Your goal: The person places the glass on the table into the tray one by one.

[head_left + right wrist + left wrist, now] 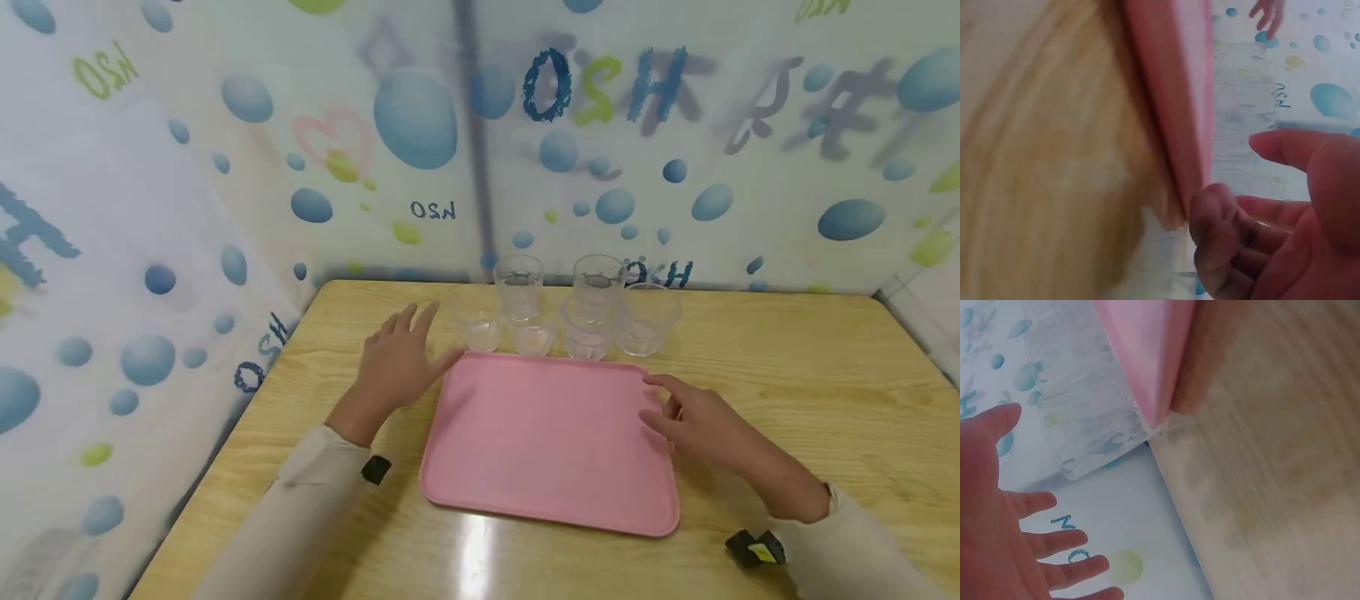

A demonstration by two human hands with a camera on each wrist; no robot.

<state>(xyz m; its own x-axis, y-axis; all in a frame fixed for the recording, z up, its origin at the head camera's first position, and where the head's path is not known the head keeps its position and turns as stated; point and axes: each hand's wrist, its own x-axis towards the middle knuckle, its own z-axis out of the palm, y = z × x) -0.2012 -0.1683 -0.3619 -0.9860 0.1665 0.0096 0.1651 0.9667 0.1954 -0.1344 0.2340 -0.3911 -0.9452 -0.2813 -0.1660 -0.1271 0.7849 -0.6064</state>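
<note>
A pink rectangular tray (551, 442) lies flat on the table. My left hand (401, 362) is beside its far left corner, fingers spread and holding nothing; its thumb points at that corner. In the left wrist view the fingers of the left hand (1035, 531) stand apart from the tray's side (1154, 369). My right hand (701, 425) is at the tray's right edge, thumb apart and fingers loosely bent. In the right wrist view the bent fingers of the right hand (1241, 244) overlap the tray's end (1188, 125); whether they touch it I cannot tell.
Several clear cups stand just behind the tray, among them a left cup (480, 329), a right cup (647, 321) and a rear cup (519, 283). The wooden table (810, 358) ends at a patterned backdrop (337, 242) behind and on the left.
</note>
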